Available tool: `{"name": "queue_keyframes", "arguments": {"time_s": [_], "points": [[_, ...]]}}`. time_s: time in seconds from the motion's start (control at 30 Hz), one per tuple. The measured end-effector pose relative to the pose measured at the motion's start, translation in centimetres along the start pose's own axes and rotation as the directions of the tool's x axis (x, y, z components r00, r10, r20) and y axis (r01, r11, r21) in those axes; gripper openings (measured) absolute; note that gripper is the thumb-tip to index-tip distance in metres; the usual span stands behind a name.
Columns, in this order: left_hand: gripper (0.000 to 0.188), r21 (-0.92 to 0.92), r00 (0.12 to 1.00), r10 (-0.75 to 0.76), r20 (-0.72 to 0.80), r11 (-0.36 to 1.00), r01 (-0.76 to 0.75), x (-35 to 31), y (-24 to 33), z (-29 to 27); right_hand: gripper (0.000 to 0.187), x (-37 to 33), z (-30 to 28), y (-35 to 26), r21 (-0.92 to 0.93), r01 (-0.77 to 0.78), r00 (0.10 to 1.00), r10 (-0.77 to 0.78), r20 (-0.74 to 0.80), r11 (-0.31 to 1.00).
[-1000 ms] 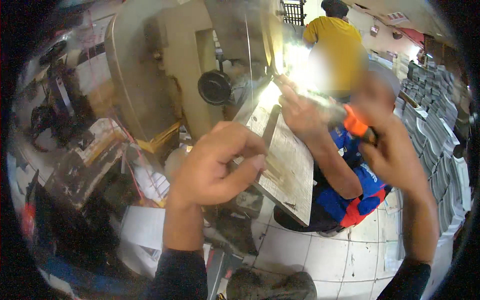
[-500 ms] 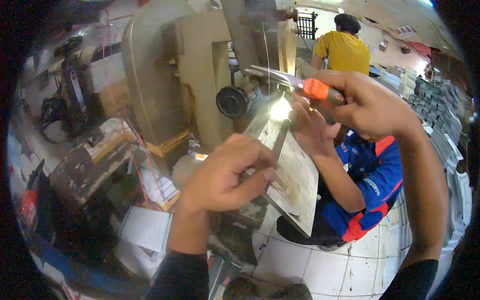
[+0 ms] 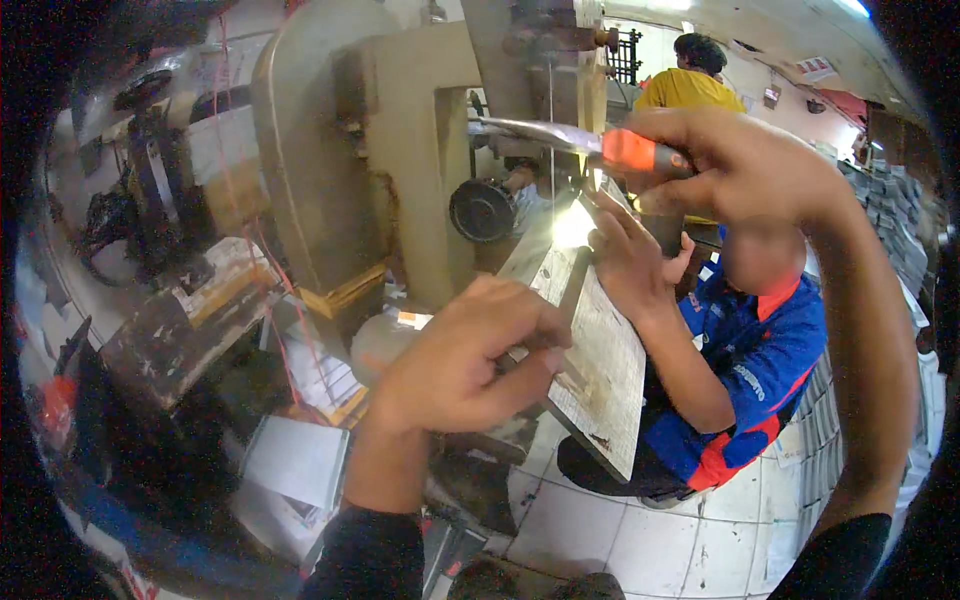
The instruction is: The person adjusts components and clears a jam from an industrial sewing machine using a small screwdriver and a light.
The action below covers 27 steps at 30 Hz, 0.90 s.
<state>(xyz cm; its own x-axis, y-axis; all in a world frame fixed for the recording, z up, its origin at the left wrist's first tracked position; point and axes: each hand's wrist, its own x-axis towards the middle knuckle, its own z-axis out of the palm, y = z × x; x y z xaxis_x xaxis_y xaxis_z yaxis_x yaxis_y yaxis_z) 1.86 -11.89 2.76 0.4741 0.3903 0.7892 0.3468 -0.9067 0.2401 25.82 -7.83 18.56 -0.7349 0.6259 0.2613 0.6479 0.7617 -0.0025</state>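
One tool with an orange-and-dark handle and a long, pointed silver metal head (image 3: 612, 148) is held in the right hand (image 3: 745, 172), above the far end of a pale, worn, rectangular tabletop (image 3: 612, 390). The handle's rear is partly covered by the closed fingers, and the tool's exact kind is hard to make out. The right arm is raised and bent inward, with the metal head pointed leftward.

The left hand (image 3: 485, 360) is held low at the tabletop's left edge, its fingers curled and the thumb drawn narrowly toward them. One narrow, dark, straight strip (image 3: 573, 285) runs up to its fingertips; whether it is gripped cannot be told.

Two other people are seen. By one, in a blue-and-red shirt (image 3: 755, 370), a hand (image 3: 630, 262) is extended beneath the tool, beside a bright white glare (image 3: 574, 224) by which nearby detail is washed out. The other, in a yellow shirt (image 3: 690, 90), is largely hidden behind the right hand.

One round black knob (image 3: 482, 210) is seen on a tall beige metal machine (image 3: 405, 170), cut off at the top. Both dark sleeves (image 3: 370, 555) are cut by the lower edge.
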Motion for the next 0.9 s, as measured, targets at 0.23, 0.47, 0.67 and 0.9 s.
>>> {"name": "queue_keyframes", "arguments": {"time_s": [0.23, 0.47, 0.67, 0.9], "points": [[0.008, 0.013, 0.999, -0.013, 0.035, 1.0, 0.013, -0.1, 0.1, 0.0, 0.039, -0.5, -1.0, -1.8, -0.082, 0.026, 0.996, -0.018, 0.088, 0.996], [0.011, -0.022, 1.0, -0.002, 0.0, 1.0, 0.002, -0.3, -0.3, 0.6, 0.051, 0.3, -0.8, -1.4, -0.155, 0.096, 0.995, -0.099, -0.013, 0.983], [0.012, -0.05, 0.999, -0.043, -0.022, 0.998, 0.042, -0.4, 0.0, 0.5, 0.057, 0.5, -0.4, -1.5, -0.181, 0.021, 0.988, -0.048, -0.148, 0.983], [0.023, -0.115, 0.988, -0.157, 0.007, 0.981, 0.157, 0.0, 0.5, 1.1, 0.044, -0.3, -0.3, -0.1, 0.056, -0.001, 1.0, 0.003, -0.022, 0.998]]}}
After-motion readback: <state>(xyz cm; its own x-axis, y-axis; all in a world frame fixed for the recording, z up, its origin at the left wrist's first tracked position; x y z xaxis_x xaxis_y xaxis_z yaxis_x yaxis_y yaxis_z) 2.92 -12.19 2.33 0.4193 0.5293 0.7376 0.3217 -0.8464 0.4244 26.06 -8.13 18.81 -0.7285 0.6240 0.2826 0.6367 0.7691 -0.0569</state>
